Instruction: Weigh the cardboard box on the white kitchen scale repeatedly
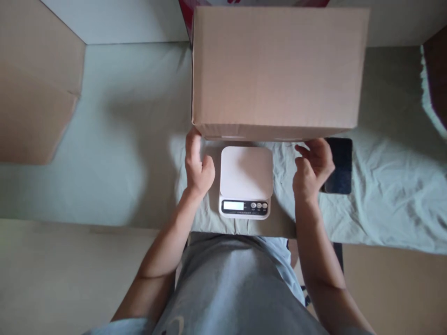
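A large closed cardboard box point(279, 70) stands on the green cloth point(122, 139) just behind a small white digital scale point(246, 179). My left hand point(198, 166) is left of the scale, fingers apart, with its fingertips touching the box's near left corner. My right hand point(312, 168) is right of the scale, fingers loosely curled just under the box's near edge; I cannot tell whether it touches the box. Neither hand holds anything. The scale's platform is bare and its display is lit.
A black phone point(338, 165) lies face up on the cloth, right beside my right hand. Another cardboard piece point(35, 83) sits at the far left. A dark object with a pale edge point(435, 74) shows at the right border. A red item point(186, 14) peeks from behind the box.
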The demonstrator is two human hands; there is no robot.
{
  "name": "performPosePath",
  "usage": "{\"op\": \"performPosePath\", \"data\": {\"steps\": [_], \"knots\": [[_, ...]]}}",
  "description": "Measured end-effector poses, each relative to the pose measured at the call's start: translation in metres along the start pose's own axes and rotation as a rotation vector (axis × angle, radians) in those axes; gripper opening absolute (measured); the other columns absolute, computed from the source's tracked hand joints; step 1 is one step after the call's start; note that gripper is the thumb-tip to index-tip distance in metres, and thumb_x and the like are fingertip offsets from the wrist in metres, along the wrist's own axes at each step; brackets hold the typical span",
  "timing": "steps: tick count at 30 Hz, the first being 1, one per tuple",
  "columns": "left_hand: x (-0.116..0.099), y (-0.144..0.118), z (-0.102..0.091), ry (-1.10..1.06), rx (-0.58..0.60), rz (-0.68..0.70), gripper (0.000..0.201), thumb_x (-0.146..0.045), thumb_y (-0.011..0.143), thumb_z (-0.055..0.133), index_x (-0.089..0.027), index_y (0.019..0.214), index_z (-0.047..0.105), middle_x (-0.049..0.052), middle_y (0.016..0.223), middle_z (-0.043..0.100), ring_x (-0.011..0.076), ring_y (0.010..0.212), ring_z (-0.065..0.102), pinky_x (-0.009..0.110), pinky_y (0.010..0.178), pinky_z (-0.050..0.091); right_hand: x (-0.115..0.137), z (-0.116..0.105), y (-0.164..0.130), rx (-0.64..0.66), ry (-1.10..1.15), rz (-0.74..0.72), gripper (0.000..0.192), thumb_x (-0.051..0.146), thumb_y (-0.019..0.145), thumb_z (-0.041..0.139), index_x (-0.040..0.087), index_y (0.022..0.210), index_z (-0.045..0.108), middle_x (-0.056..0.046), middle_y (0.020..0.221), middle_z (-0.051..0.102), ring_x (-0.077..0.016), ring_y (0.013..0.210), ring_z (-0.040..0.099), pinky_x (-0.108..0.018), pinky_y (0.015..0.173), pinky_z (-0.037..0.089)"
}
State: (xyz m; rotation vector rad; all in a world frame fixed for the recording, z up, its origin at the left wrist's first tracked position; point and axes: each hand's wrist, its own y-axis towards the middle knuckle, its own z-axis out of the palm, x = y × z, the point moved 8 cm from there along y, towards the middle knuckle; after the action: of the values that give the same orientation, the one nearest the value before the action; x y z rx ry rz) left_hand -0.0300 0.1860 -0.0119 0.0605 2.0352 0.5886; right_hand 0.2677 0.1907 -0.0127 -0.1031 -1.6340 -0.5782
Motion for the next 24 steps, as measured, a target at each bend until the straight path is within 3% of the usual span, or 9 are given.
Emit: {"op": "performPosePath", "data": {"steps": [5, 10, 15, 24], "knots": [[-0.02, -0.033, -0.028, 0.018, -0.004, -0.077, 0.068, -0.001, 0.072, 0.044, -0.025, 0.135, 0.045, 0.004, 0.141, 0.05, 0.025, 0.14, 0.037, 0.044, 0.118, 0.031, 0.032, -0.022, -0.031, -0.055, -0.038, 0.025, 0.032, 0.014, 0.066, 0.055, 0.027, 0.093, 0.065, 0.0, 0.088, 0.06, -0.0173, 0.085, 0.06, -0.04, 0.088, 0.049], [-0.022, -0.078, -0.047, 0.041, 0.012, -0.195, 0.065, -0.001, 0.075, 0.047, -0.025, 0.136, 0.046, 0.007, 0.141, 0.051, 0.0247, 0.141, 0.037, 0.041, 0.116, 0.034, 0.031, -0.04, -0.076, -0.041, -0.182, 0.125, 0.019, 0.02, 0.067, 0.058, 0.023, 0.085, 0.063, 0.0, 0.077, 0.056, -0.0176, 0.077, 0.056, -0.04, 0.082, 0.048], [-0.015, -0.103, -0.055, 0.047, 0.013, -0.254, 0.064, 0.0, 0.075, 0.047, -0.023, 0.135, 0.047, 0.009, 0.141, 0.052, 0.0248, 0.14, 0.038, 0.042, 0.116, 0.033, 0.021, -0.044, -0.1, 0.002, -0.222, 0.167, 0.023, 0.02, 0.069, 0.056, 0.023, 0.09, 0.064, -0.002, 0.082, 0.06, -0.0188, 0.08, 0.056, -0.042, 0.085, 0.047], [0.0, -0.118, -0.05, 0.053, 0.064, -0.235, 0.066, 0.0, 0.074, 0.046, -0.021, 0.137, 0.045, 0.011, 0.141, 0.051, 0.0246, 0.14, 0.039, 0.041, 0.115, 0.034, 0.008, -0.046, -0.107, 0.058, -0.235, 0.171, 0.027, 0.016, 0.069, 0.052, 0.022, 0.093, 0.063, -0.002, 0.089, 0.063, -0.0194, 0.086, 0.058, -0.041, 0.087, 0.046]]}}
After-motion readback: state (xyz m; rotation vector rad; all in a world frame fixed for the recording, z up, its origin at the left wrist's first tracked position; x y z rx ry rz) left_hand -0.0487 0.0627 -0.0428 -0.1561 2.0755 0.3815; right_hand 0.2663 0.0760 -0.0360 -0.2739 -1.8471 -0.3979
